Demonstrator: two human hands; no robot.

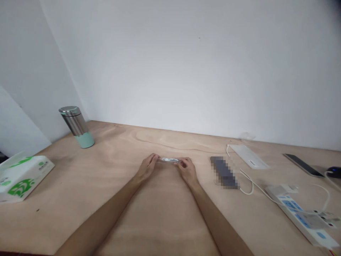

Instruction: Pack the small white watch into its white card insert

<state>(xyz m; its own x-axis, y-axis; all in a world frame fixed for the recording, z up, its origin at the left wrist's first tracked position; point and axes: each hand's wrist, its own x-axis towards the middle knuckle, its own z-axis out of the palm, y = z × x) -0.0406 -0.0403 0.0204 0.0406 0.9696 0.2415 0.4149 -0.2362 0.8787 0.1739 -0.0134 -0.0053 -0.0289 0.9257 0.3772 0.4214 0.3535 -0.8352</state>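
Note:
Between my left hand [147, 168] and my right hand [188, 171] is a small, clear plastic packet [168, 160] with something white inside. Each hand pinches one end of it, just above the plywood tabletop [112, 213]. The packet's contents are too small and glossy to identify. Both forearms reach in from the bottom of the view.
A steel and mint-green flask [76, 127] stands at the back left, near a white and green tissue box [22, 177]. To the right lie a pixelated rectangular object [224, 172], a white pad [249, 156], a phone [302, 165], and a white power strip [301, 217] with cables.

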